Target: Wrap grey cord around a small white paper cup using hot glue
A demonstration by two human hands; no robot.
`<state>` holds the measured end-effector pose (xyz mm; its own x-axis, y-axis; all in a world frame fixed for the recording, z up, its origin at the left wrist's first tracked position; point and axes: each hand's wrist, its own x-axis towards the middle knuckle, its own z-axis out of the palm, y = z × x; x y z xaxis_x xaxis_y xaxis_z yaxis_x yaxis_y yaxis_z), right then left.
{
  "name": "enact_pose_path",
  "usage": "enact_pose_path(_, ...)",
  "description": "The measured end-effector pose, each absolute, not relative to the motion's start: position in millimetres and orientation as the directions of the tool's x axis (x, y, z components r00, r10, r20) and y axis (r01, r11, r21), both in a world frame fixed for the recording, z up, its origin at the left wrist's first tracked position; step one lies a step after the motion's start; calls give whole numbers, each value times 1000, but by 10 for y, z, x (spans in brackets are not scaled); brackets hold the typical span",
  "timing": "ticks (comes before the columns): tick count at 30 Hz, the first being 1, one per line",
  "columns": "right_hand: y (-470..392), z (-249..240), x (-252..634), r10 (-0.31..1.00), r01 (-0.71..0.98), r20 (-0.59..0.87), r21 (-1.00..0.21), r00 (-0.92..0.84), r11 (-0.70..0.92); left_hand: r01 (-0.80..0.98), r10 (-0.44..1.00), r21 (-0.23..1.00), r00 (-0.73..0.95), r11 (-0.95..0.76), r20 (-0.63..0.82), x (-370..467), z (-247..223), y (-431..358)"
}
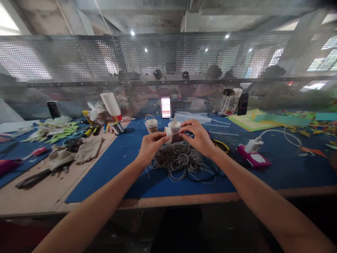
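My left hand (152,144) grips a small white paper cup (167,135) near its rim, tilted on its side, with a darker band around its body. At the cup's other end my right hand (196,136) has its fingers pinched together; what lies between them is too small to tell. Below both hands lies a tangled heap of grey cord (179,160). Just behind the held cup stands another pale cup (174,124) with a thin stick rising from it. To its left sits a small cup-shaped basket (151,125) with a looped handle.
A tilted stack of paper cups (110,104), work gloves (88,150) and paper scraps lie left. A magenta power strip (254,157) with a white charger (253,144) lies right. Coloured paper sheets (250,120), a clear bottle (225,102) and an upright phone (165,106) stand farther back before a perforated screen.
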<state>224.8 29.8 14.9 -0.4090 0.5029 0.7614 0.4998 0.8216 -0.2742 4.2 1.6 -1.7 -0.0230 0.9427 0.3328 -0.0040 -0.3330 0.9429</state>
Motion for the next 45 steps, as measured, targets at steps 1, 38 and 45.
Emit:
enact_pose_path(1, 291, 163, 2250, 505, 491, 765, -286, -400, 823, -5, 945, 945, -18, -327, 327, 41, -18, 16)
enact_pose_path(38, 173, 326, 2243, 576, 420, 775, -446, -260, 790, 189, 908, 889, 103, -418, 405, 104, 95, -133)
enact_pose_path(45, 190, 306, 2240, 545, 418, 799, -418, -254, 807, 186, 892, 874, 141, -450, 430, 107, 85, -124)
